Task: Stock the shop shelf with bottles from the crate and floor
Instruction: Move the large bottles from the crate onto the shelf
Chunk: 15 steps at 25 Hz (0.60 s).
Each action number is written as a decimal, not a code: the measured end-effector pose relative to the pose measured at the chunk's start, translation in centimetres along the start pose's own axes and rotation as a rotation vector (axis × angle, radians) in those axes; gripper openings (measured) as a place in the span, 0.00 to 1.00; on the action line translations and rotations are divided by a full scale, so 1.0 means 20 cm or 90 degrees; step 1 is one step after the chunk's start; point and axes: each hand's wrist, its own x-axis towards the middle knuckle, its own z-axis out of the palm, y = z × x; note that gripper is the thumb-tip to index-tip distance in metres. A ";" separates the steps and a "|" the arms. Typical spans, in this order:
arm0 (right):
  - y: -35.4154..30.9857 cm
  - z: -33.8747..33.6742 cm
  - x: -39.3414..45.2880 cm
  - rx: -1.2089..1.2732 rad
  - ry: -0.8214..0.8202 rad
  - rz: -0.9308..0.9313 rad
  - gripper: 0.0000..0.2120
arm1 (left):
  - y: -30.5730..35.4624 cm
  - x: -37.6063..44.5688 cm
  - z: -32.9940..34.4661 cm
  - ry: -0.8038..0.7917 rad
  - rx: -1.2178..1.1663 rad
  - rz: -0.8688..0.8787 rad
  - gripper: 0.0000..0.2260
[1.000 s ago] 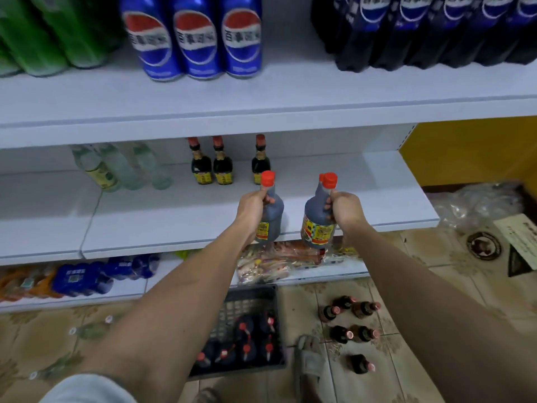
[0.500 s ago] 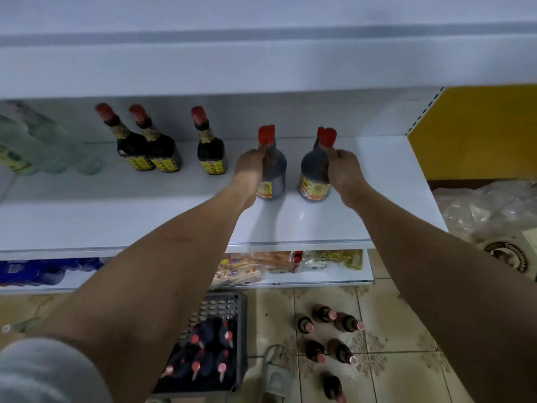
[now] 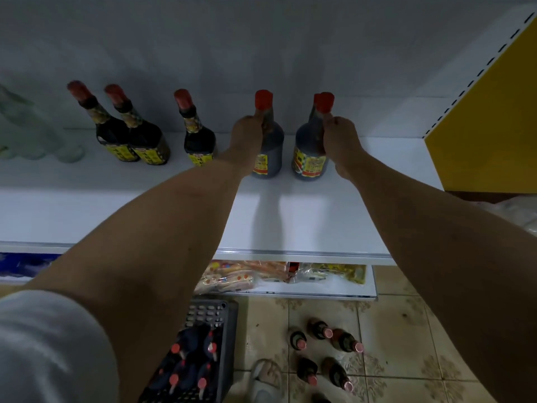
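**Two bottles on the shelf, both hands wrapped on**

The white shelf [image 3: 305,222] fills my view, its board running wide from left to right, with a yellow panel [image 3: 488,135] closing off the far right end. Below it, the tiled floor [image 3: 401,330] shows, and a lower shelf [image 3: 319,287] carries packaged snacks [image 3: 247,274]. Down at my feet sits the dark crate [image 3: 215,318], red-capped bottles standing inside it, and just to its right a loose cluster of floor bottles [image 3: 322,353] stands on the tiles.

Up on the shelf, three dark bottles with yellow labels [image 3: 145,141] stand near the back wall, two touching, one apart, with pale clear bottles [image 3: 32,132] blurred at far left.

My left hand [image 3: 247,135] is closed around the neck of the left bottle [image 3: 268,152], which stands upright with its base on the shelf board. My right hand [image 3: 340,138] is clamped on the neck of the right bottle [image 3: 309,158], also upright, base down on the board. The two stand just beside each other, a narrow gap between, red caps clear above my fingers.
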 end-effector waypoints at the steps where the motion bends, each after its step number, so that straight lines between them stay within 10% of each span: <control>1: 0.01 0.00 0.01 0.010 0.005 0.000 0.17 | 0.02 0.00 0.00 0.008 -0.006 -0.008 0.19; 15: 0.00 0.01 0.02 0.073 0.028 0.037 0.17 | -0.03 -0.04 -0.01 0.002 0.024 0.082 0.17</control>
